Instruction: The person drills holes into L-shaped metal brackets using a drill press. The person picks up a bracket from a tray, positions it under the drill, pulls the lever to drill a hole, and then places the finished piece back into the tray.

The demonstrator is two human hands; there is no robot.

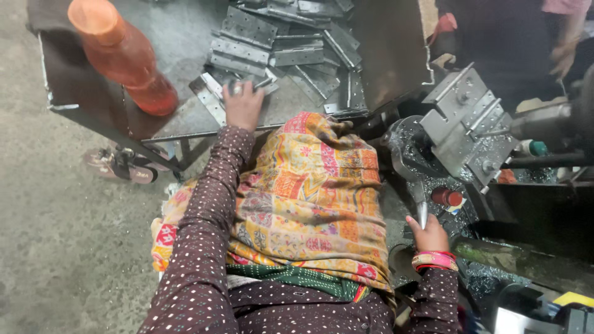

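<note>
Two hands busy; left hand [242, 106] grasping a metal hinge [247, 85], right hand [428, 235] gripping a machine lever [421, 207]

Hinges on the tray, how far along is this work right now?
No finished pieces are visible. In hand: the left hand rests on a hinge at the tray's near edge, while the right hand grips a metal lever below the machine fixture. Left: the hinge pile is still large.
</note>
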